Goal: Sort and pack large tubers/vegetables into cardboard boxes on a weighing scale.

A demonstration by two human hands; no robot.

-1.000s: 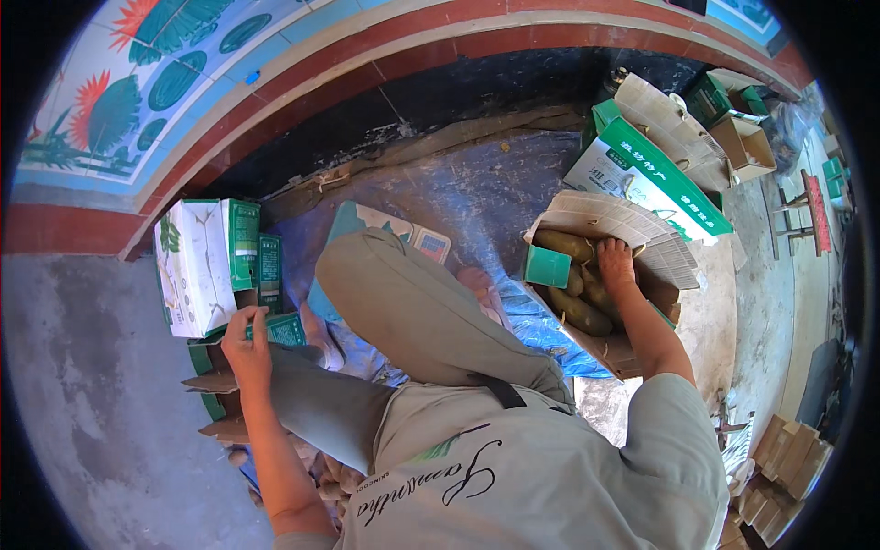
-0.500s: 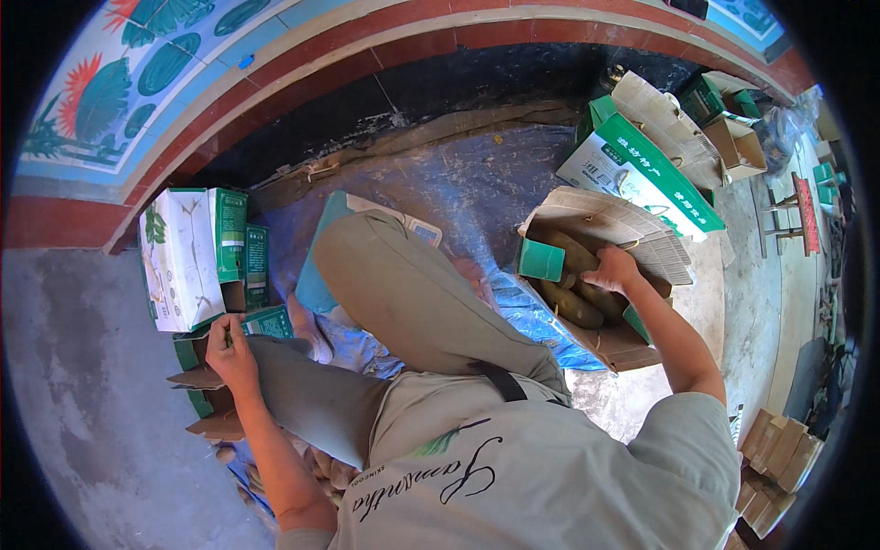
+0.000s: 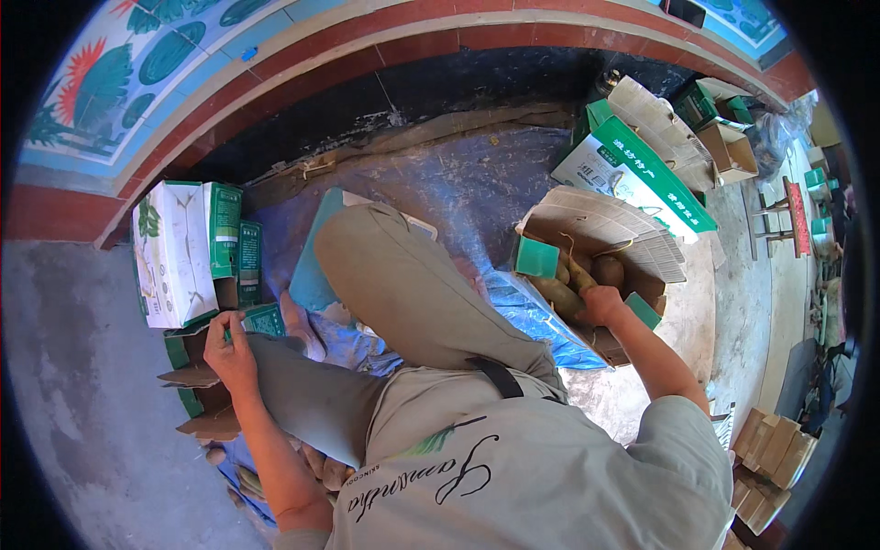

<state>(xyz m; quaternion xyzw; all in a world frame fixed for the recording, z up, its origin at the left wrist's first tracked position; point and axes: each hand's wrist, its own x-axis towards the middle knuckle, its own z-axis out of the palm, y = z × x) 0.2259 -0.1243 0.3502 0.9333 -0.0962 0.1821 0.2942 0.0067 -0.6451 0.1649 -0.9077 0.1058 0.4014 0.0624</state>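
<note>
My right hand (image 3: 600, 305) reaches into an open cardboard box (image 3: 587, 215) on the right. Its fingers are closed on a long green radish (image 3: 579, 276), whose thin root tail points up and away from me. More radishes (image 3: 555, 295) lie around it in the box. On the left, my left hand (image 3: 231, 356) rests by my thigh, beside an open green-edged box (image 3: 195, 378). Its fingers are curled together; a bit of green shows between them, too small to name.
A white and green carton (image 3: 170, 252) stands at the left. Behind the radish box lies another green and white carton (image 3: 632, 170). A pale blue scale (image 3: 318, 275) sits partly behind my knee on a blue sheet (image 3: 458, 174). Root vegetables (image 3: 246, 481) lie at lower left.
My right hand has drawn nearer to me within the box and now grips a radish, which has turned so its tail points up. My left hand has hardly moved.
</note>
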